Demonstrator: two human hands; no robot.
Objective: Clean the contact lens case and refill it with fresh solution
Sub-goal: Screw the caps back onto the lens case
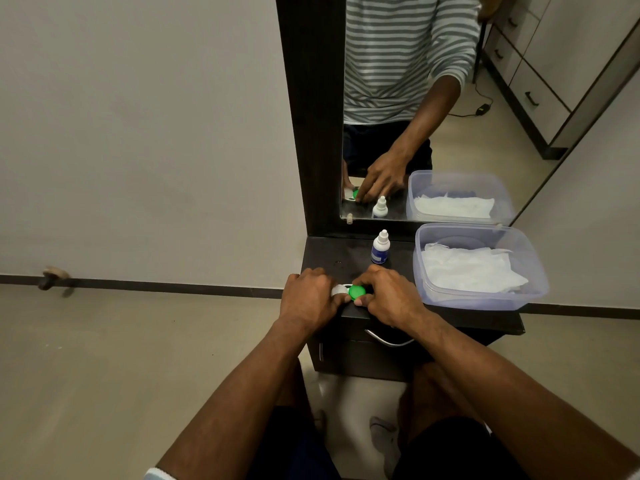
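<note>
The contact lens case point(347, 292) lies near the front left edge of a dark dresser top point(322, 252), with a white cap on its left side and a green cap point(357, 292) on its right. My left hand point(309, 296) is closed over the white-capped side and hides most of it. My right hand point(388, 294) pinches the green cap between thumb and fingers. A small white solution bottle point(380, 247) with a blue label stands upright and capped just behind my hands.
A clear plastic tub point(533, 271) holding white tissues point(471, 270) sits at the right of the top. A tall mirror point(450, 98) rises behind and reflects the scene. A metal drawer handle point(389, 340) is below the front edge. Bare floor lies to the left.
</note>
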